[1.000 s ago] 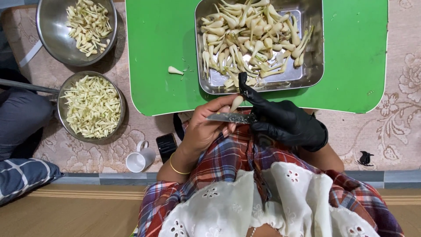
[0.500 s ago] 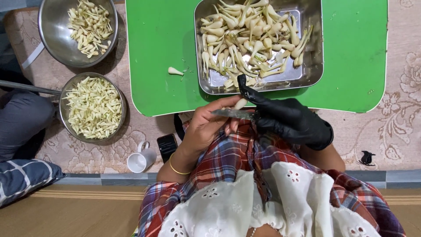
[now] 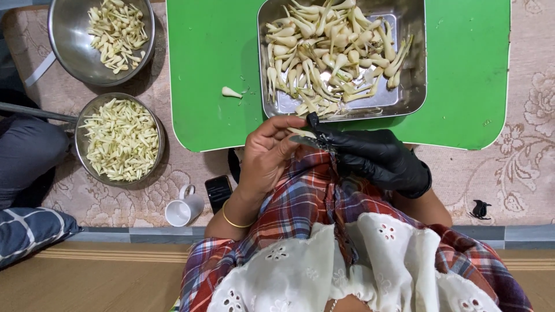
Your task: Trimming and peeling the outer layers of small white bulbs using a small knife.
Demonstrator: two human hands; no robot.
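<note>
Garlic clove (image 3: 302, 132) sits pinched in the bare left hand (image 3: 267, 155), just off the near edge of the green counter (image 3: 214, 86) and over the person's lap. Left grip is closed round the clove with thumb and fingertips; only its pale tip shows. The gloved right hand (image 3: 376, 159) is closed on a small knife (image 3: 312, 138), blade laid against the clove, thumb raised above it. Both hands are touching at the work point.

Step in hand, by my judgement: trimming or peeling a single clove, mid-cut. How far the blade has gone in cannot be told; the fingers hide it.

Supply stands in the steel tray (image 3: 413, 86) on the counter, just beyond the hands, well filled with untrimmed cloves. One loose clove (image 3: 230, 92) lies on the counter left of the tray. Two bowls rest on the floor mat to the left: the far bowl (image 3: 63, 46) part filled, the near bowl (image 3: 156, 124) heaped with pale pieces. A white cup (image 3: 184, 209) and a dark phone (image 3: 218, 192) lie by the left forearm.

Next move calls for a short, controlled draw of the blade, with the left fingertips clear of the edge and the hold on the clove firm.
</note>
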